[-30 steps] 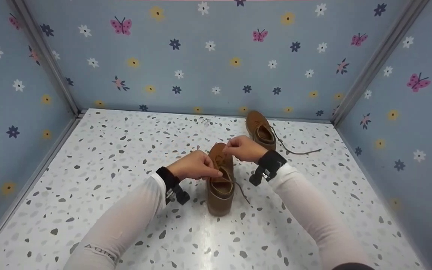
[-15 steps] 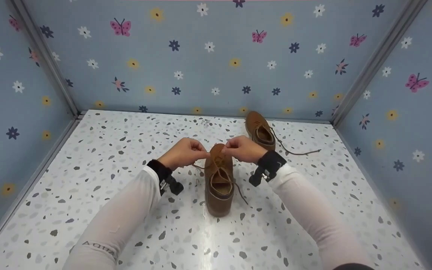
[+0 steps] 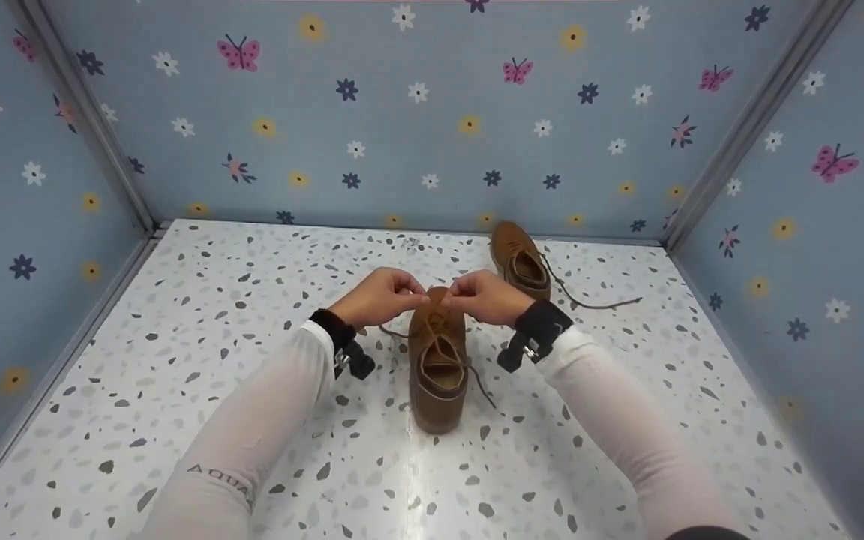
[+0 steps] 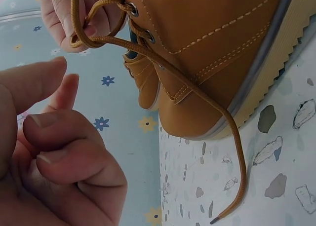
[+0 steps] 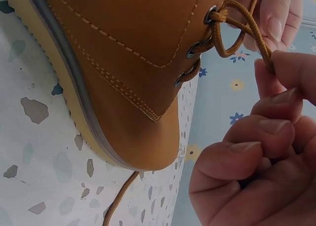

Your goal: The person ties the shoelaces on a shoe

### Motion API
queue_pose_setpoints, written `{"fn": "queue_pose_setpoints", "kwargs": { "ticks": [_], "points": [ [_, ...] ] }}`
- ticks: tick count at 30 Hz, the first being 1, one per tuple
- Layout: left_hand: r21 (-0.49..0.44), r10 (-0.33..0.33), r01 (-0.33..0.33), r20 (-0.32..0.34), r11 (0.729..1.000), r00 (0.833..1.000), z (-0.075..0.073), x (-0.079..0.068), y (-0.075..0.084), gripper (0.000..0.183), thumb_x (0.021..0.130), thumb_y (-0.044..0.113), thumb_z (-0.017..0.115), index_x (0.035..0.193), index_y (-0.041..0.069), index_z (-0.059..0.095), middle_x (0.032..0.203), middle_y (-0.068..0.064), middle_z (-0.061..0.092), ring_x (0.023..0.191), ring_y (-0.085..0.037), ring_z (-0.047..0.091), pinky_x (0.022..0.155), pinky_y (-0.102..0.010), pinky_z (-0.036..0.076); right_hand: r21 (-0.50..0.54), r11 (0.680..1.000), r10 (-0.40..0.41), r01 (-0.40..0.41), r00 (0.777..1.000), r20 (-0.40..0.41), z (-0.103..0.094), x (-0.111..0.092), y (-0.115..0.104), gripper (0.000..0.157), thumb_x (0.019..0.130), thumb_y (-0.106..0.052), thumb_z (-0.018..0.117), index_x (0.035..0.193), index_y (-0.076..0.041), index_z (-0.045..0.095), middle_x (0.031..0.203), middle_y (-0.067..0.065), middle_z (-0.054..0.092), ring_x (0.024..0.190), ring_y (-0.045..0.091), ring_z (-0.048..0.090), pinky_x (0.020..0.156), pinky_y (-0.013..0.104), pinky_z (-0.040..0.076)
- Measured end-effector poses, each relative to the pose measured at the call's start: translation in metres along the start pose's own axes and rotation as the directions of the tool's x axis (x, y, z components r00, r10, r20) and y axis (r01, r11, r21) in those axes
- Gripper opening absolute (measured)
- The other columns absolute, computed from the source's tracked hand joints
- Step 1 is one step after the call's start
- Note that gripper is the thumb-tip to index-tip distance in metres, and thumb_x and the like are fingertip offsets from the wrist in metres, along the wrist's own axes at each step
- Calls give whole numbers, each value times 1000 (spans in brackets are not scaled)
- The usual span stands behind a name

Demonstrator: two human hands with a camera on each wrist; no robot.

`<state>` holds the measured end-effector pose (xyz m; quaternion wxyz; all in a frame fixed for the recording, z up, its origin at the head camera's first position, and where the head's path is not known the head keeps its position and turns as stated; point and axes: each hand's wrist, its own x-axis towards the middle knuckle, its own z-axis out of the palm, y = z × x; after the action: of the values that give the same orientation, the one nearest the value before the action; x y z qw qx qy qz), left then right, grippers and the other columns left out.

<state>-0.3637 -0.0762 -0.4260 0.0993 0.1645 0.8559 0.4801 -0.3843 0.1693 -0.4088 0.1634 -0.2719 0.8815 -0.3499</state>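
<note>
A brown lace-up shoe [image 3: 438,411] stands on the speckled floor with its toe away from me. My right hand [image 3: 490,298] is over its toe end; in the right wrist view its thumb and index finger pinch a loop of the brown shoelace [image 5: 264,43]. Across from it, my left hand [image 3: 383,298] is close by the loop. In the left wrist view the left fingers [image 4: 74,162] are loosely bent, thumb and index apart with no lace between them. One lace end [image 4: 239,152] hangs down the shoe's left side to the floor.
A second brown shoe [image 3: 513,244] stands behind to the right near the back wall, its loose lace [image 3: 597,306] trailing right over the floor [image 3: 252,450]. Flower-patterned panels [image 3: 402,112] enclose the back and both sides.
My left hand has gone from above the shoe opening to the left of the toe, then slightly toward the right hand. A lace end now lies on the left. My right hand keeps its place.
</note>
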Motion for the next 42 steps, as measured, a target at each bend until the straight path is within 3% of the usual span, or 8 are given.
{"fn": "queue_pose_setpoints", "kwargs": {
  "ticks": [5,13,21,26,33,42],
  "points": [
    [3,31,-31,28,1000,999,1,3,1,19,100,26,71,103,9,77,79,6,59,65,-12,46,63,-28,40,1,1000,-21,21,1000,4,-1,0,1,23,104,-29,64,98,-10,76,65,-9,49,59,8,45,58,26,38],
    [-53,-18,23,96,998,995,3,5,3,19,101,27,68,103,10,76,76,6,58,61,-8,45,57,-25,38,-2,1000,-19,19,1000,4,1,0,-2,22,104,-29,65,100,-11,76,69,-9,54,62,8,48,60,24,41],
    [-52,-5,12,131,999,991,5,8,3,19,102,25,65,102,9,76,83,0,62,62,-7,45,58,-24,38,9,1000,-16,16,1000,-5,1,1,-2,21,103,-28,66,100,-10,76,77,0,59,63,7,49,61,24,41],
    [-44,6,0,138,999,990,5,7,2,20,102,25,63,101,9,75,72,8,54,59,-7,43,55,-24,36,13,1000,-12,12,1000,7,0,-1,-3,21,104,-30,66,101,-11,76,73,-6,56,63,8,48,61,25,41],
    [-62,22,-14,123,998,992,5,4,0,19,102,23,63,100,8,74,70,8,53,58,-7,43,55,-24,37,15,1000,1,-1,1000,-8,-4,-6,-1,30,105,-33,63,102,-7,77,66,-9,47,60,10,43,58,27,36],
    [-105,-5,18,120,994,993,6,1,-4,15,102,23,63,102,10,71,67,8,50,57,-7,44,53,-23,37,-20,999,-34,33,999,-40,-1,-18,-4,24,103,-30,65,93,-10,74,75,-6,54,69,13,48,65,29,40]
  ]
}}
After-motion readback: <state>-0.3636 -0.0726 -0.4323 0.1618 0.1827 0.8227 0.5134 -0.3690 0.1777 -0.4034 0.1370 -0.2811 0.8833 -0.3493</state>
